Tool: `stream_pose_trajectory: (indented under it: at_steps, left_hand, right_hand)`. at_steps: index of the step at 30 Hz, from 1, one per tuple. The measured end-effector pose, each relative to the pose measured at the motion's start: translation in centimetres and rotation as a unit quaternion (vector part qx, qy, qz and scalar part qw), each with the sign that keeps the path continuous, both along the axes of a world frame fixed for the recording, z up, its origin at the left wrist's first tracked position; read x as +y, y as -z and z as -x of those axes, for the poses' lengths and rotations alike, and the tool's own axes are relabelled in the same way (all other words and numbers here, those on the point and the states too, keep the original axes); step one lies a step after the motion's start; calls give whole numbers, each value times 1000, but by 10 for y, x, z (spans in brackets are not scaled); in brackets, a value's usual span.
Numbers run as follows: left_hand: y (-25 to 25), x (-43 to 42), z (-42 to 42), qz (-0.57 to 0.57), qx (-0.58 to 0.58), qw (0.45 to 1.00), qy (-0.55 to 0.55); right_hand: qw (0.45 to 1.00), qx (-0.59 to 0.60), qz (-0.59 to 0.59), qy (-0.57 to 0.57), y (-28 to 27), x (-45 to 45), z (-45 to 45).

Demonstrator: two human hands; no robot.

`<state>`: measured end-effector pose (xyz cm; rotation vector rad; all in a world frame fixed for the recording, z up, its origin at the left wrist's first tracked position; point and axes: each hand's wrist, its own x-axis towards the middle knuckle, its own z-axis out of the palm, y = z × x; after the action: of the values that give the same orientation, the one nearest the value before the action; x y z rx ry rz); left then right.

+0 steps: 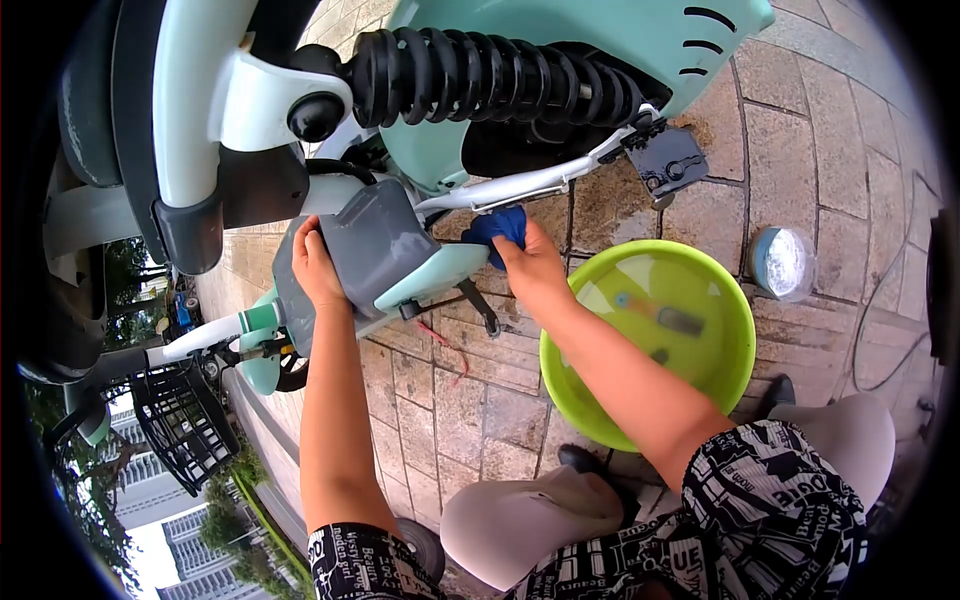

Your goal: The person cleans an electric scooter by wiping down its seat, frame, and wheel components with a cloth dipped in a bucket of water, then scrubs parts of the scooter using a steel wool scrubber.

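A mint-green and white bike or scooter fills the upper left, with a black coil shock absorber across the top. My left hand grips the side of a grey plastic cover, its fingers curled and partly hidden at the edge. A crumpled blue cloth is bunched in my right hand, pressed against the end of the mint-green trim beside the cover. Below that trim a black lever-like part sticks out.
A lime-green basin of water, with a few blurred items inside, stands by my right forearm. Right of it is a clear round tub. A cable lies on the paving. A black basket is at lower left.
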<state>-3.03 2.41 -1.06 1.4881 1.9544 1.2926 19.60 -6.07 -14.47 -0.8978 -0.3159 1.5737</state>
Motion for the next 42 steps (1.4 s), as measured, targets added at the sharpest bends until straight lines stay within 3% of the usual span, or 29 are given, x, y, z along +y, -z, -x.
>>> stream_pose_trajectory:
  at_steps: [1,2,4,6,8,10,12,14,15,20,22,24,26,29,30,32,33,34,36,37,38,40,42]
  left_hand:
    - [0,0,-1,0,9,1000,3]
    - [1,1,-2,0,18,1000,8]
    - [2,2,-3,-4,7,1000,5]
    - [4,3,-1,-7,-2,1000,0]
    - [5,4,0,-11,42,999,-11]
    - [7,5,1,-37,32,999,-3]
    - [10,5,4,-36,64,997,-10]
    - [8,3,0,-42,66,997,-20]
    - [8,2,-2,-36,83,996,-27]
    - [9,4,-2,-48,93,994,-32]
    - [9,0,-5,-50,102,993,-34]
    - [7,-5,-8,-78,86,993,13]
    - [0,-14,-12,-67,70,994,42]
    - [-11,-27,-27,-51,133,985,98]
    - [-7,-35,-35,-41,168,982,82]
    - [-14,-48,-40,-25,192,976,104]
    - [-13,-48,-41,-29,199,975,99]
    - [-14,-49,-42,-27,206,974,93]
    - [-14,-48,-42,-28,214,972,88]
    - [-13,-47,-42,-27,206,975,82]
    - [-11,-47,-42,-46,222,970,83]
    - [-8,-46,-46,-69,235,966,82]
    - [-6,-49,-60,-61,256,963,50]
  right_hand:
    - [970,-240,-25,33,4,-8,-2]
    - [881,-467,-48,67,9,-16,-5]
    - [879,-469,-67,62,-15,-31,-24]
    - [980,-190,-45,32,-44,-39,-34]
    - [980,-192,-58,15,-80,-42,-49]
    - [988,-89,-116,47,-100,-36,-54]
    - [974,-59,-214,51,-119,-27,-55]
    - [967,-104,-231,-33,-112,-5,-53]
    - [951,-191,-244,6,-110,9,-46]
    - [944,-257,-181,-103,-96,49,-37]
    - [978,-53,-127,-160,-105,43,-42]
    - [985,-63,-69,-144,-132,35,-63]
    - [994,-26,-98,-40,-151,35,-76]
    - [937,-108,-328,47,-176,33,-72]
    - [935,-114,-333,40,-173,37,-67]
    - [903,-333,-271,5,-168,44,-47]
    - [910,-329,-252,-24,-166,49,-31]
    - [852,-460,-250,-3,-162,57,-15]
    - [761,-597,-233,-99,-169,68,-2]
    - [669,-701,-238,-66,-179,65,6]
    - [663,-705,-241,-71,-183,64,11]
    - [548,-801,-230,-72,-191,66,16]
    - [538,-811,-216,-74,-188,72,10]
